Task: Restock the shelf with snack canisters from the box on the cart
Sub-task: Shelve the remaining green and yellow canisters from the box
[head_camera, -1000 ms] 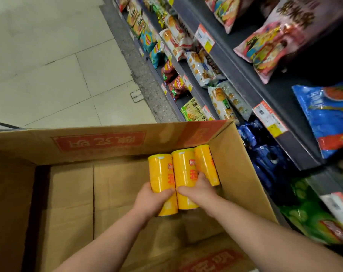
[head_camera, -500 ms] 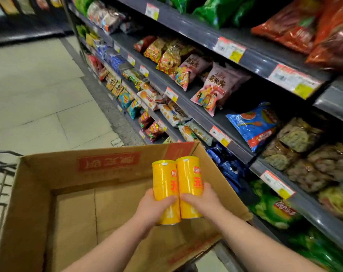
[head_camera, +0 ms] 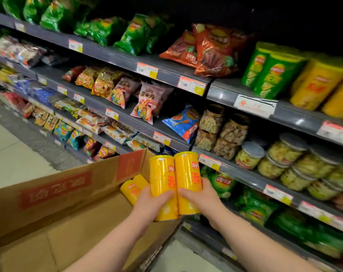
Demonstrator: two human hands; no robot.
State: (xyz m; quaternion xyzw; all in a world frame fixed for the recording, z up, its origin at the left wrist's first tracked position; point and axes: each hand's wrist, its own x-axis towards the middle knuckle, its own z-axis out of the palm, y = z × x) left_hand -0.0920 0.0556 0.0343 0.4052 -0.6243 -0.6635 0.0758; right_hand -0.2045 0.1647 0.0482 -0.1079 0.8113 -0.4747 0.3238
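I hold two yellow snack canisters upright, side by side, above the box's right corner. My left hand grips the left canister. My right hand grips the right canister. One more yellow canister lies in the cardboard box at its far right corner. On the upper right shelf stand yellow canisters of the same kind beside green ones.
Grey shelves run from upper left to lower right, filled with snack bags and clear jars. Price tags line the shelf edges. Tiled floor lies to the left. The box fills the lower left.
Both hands have lifted the two canisters out of the box and up toward the shelves. My view has swung up from the box to the shelving on the right.
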